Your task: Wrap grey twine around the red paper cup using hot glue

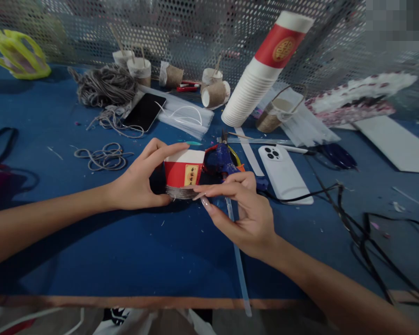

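Note:
A red and white paper cup (183,171) stands upside down on the blue table (125,251), with grey twine wound round its lower edge. My left hand (139,179) curls round the cup's left side and grips it. My right hand (240,209) presses its fingertips against the twine band at the cup's lower right, thumb and forefinger pinched together. A blue glue gun (223,160) lies just behind the right hand, and a clear glue stick (239,265) runs under that hand toward the table's front edge.
A tilted stack of paper cups (261,79), a white phone (284,172), a black phone (145,111), twine bundles (104,86) and loops (104,156), twine-wrapped cups (214,93), black cables (356,223) at right, a mesh wall behind.

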Action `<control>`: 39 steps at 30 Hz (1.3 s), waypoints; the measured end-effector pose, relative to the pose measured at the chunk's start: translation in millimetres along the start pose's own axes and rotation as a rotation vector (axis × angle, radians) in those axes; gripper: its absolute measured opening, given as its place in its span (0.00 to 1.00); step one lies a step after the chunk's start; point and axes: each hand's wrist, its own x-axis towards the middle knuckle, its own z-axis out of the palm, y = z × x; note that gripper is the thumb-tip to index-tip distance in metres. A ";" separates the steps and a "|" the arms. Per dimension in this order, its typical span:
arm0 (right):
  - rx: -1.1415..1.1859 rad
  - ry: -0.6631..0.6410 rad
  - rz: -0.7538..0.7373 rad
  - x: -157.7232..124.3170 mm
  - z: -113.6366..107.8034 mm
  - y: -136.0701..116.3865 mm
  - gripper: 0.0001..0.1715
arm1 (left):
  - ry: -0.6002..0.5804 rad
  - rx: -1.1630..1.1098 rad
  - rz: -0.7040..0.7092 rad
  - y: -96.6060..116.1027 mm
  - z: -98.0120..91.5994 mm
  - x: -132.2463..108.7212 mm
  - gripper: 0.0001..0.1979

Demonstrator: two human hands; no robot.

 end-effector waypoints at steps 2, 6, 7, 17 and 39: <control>0.010 0.008 -0.008 1.0 -0.3 -1.1 0.11 | -0.006 0.008 0.012 -0.3 -0.2 -0.1 0.44; 0.049 -0.009 -0.006 1.7 -0.3 -1.0 0.11 | -0.020 0.013 0.008 -0.3 -0.9 -0.6 0.43; 0.043 -0.008 -0.014 1.5 -0.5 -0.3 0.11 | -0.019 0.008 0.000 -0.4 -0.9 -0.7 0.43; 0.005 -0.010 -0.027 1.8 -4.3 -0.6 0.11 | 0.013 -0.035 -0.008 -3.2 0.9 -1.6 0.42; -0.062 0.042 -0.169 11.1 1.9 16.8 0.44 | 0.095 -0.129 0.135 -2.5 15.7 -9.4 0.54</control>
